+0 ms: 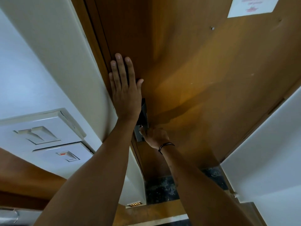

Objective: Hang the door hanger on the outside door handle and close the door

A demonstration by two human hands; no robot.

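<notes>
The brown wooden door [203, 70] fills the upper middle and right of the head view and sits flush in its frame. My left hand [125, 88] lies flat against the door near its left edge, fingers spread, holding nothing. Below it is the dark metal lock plate [143, 115]. My right hand [154, 135], with a dark band on the wrist, is closed around the inside handle or latch under that plate; the fingers hide the part it grips. The door hanger and the outside handle are not in view.
A white wall with two light switch plates [44, 132] stands at the left. A white paper notice [252, 5] is stuck to the door at top right. A white wall [268, 152] borders the right, and dark marble floor [162, 190] shows at the bottom.
</notes>
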